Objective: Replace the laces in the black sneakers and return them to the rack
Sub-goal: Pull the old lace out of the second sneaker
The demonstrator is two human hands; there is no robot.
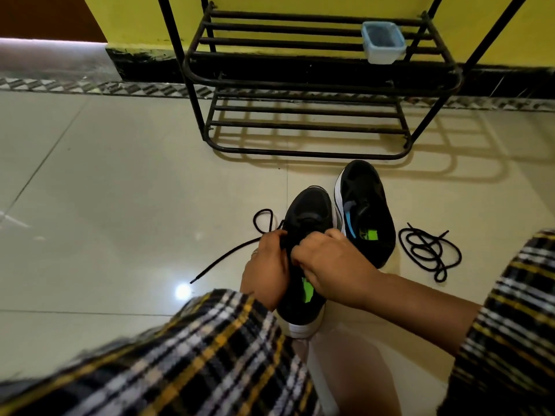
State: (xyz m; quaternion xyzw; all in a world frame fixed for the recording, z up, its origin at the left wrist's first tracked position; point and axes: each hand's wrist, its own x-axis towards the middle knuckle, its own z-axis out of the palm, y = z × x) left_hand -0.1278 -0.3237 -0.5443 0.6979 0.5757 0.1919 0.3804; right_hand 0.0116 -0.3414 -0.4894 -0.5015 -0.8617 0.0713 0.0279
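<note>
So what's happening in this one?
A person sits on the floor lacing a black sneaker. Both the left hand and the right hand work a black lace at its eyelets, and the lace's free end trails left across the tiles. The second sneaker stands beside it without laces, a loose lace coiled to its right. The rack behind holds only a small plastic box.

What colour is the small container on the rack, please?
Pale blue, translucent container, seen in the head view.

The rack (322, 82) stands against the wall. Before it, on the floor (120, 175), lie two sneakers: the nearer sneaker (306, 217) left, the farther sneaker (366, 205) right. A loose lace (429, 250) lies right of them. A container (383, 42) sits on the rack's upper shelf.
</note>
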